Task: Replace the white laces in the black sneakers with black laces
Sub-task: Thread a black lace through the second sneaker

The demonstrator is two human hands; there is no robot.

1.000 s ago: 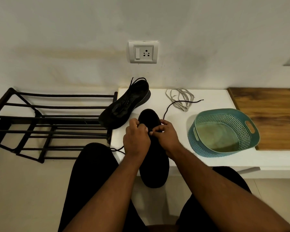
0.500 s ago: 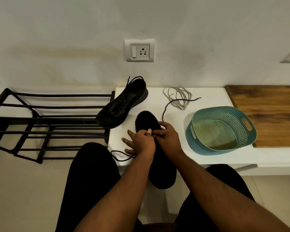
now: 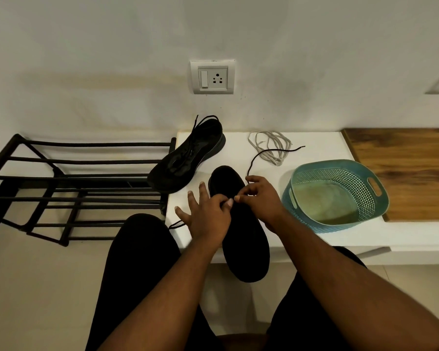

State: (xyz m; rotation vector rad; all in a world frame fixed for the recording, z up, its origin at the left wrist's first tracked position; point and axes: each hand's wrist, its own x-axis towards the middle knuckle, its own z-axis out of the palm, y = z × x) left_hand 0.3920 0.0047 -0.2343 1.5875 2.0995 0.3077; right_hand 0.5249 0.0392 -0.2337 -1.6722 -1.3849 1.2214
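Under the two hands the near sneaker (image 3: 241, 239) looks like matt black cloth, soft and without shine. The thin black lace (image 3: 257, 158) running away from the right hand (image 3: 262, 198) is a dull cord. Beyond the left hand (image 3: 208, 216), the second sneaker (image 3: 188, 158) has the same matt fabric upper with a slightly smoother sole edge. Past the right hand, the pale laces (image 3: 270, 148) look like flat woven cotton. To the right of that hand, the teal basket (image 3: 365, 173) is perforated plastic with a faint sheen. The table (image 3: 314, 239) is smooth white; the board (image 3: 403, 173) shows grained wood. The rack (image 3: 61, 178) left of the hands is black painted metal.
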